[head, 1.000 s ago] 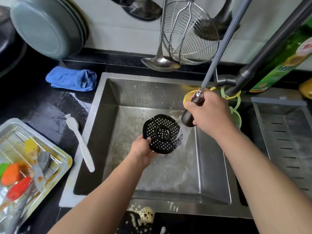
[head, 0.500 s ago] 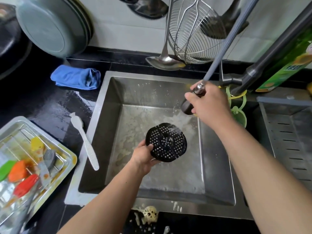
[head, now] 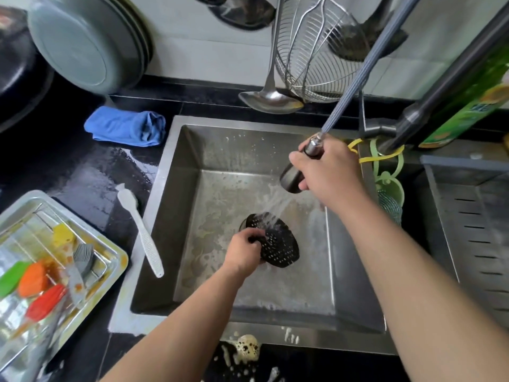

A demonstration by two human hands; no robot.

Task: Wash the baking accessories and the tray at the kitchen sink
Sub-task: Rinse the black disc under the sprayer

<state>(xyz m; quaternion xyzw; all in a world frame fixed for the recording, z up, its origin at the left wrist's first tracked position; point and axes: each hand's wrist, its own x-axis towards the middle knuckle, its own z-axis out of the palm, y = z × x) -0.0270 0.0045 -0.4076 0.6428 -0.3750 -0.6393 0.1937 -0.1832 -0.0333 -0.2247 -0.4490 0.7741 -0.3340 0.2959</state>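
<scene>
While foam [head: 248,348] sits on the near edge of the sink [head: 154,205], a black perforated disc [head: 278,244] is gripped at its edge by the curled fingers of the left hand [head: 243,250], low over the sink floor, and is being rinsed. The spray head [head: 296,175], just beyond, is clasped by the right hand [head: 327,172]. Most of the task is judged undone: the tray [head: 115,249] at near left is seen greasy, with its coloured brushes [head: 41,288], and a white spatula [head: 140,230] lies on the counter.

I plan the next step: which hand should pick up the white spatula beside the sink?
Probably the left hand: the white spatula lies on its side, and the right hand holds the sprayer.
</scene>
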